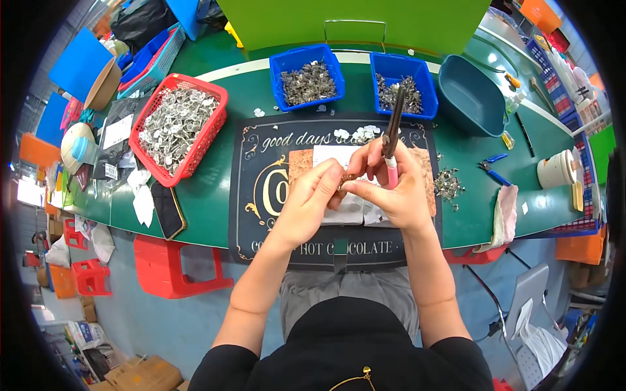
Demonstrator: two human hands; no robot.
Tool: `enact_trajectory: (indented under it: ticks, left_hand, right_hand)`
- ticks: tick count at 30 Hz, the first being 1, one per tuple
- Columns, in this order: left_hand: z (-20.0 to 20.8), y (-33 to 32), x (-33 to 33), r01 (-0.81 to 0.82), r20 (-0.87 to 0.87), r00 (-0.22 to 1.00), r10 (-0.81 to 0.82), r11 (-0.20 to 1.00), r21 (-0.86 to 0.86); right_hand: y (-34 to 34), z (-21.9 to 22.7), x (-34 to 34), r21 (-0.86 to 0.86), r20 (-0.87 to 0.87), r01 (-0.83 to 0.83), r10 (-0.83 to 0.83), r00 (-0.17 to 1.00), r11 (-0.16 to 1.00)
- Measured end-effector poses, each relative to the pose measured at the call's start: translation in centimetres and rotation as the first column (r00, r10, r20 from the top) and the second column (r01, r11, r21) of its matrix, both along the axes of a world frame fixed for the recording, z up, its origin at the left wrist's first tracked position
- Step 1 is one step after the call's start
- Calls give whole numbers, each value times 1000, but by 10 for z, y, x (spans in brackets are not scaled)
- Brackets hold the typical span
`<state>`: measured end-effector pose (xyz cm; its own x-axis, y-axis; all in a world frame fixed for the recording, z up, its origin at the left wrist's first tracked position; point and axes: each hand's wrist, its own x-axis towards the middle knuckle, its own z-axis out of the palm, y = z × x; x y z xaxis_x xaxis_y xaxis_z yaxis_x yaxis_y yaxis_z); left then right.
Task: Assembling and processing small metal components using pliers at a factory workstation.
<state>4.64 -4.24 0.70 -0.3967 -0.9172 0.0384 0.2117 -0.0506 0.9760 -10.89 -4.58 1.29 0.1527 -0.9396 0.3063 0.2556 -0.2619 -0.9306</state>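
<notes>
Over the dark printed mat (261,221) both my hands come together, fingers closed. My left hand (312,195) pinches a small brownish metal piece (345,181) between thumb and fingertips; its exact kind is too small to tell. My right hand (401,195) also has its thumb and fingers at that piece. Held in the right hand, a tool with dark narrow jaws pointing up and a pink-and-white handle (391,171) looks like pliers. Under the hands lie white sheets (344,214) on a cork board (301,164), partly covered by my fingers.
A red basket (138,140) of metal pieces stands left, beside a phone (168,210). Two blue bins, one left (275,72) and one right (430,78), hold small metal parts. On the right are a teal tub (469,91), loose parts (448,184), blue-handled pliers (497,176) and a cloth (503,218).
</notes>
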Motion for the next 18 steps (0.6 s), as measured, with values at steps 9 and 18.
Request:
enact_trajectory:
  ticks: [9, 18]
  left_hand:
    - [13, -12, 14, 21, 198, 980, -35, 997, 73]
    - [-10, -13, -2, 52, 462, 642, 612, 566, -822]
  right_hand:
    - [-4, 2, -12, -191, -235, -13, -33, 972, 982]
    - [16, 4, -17, 210, 77, 94, -112, 991, 973]
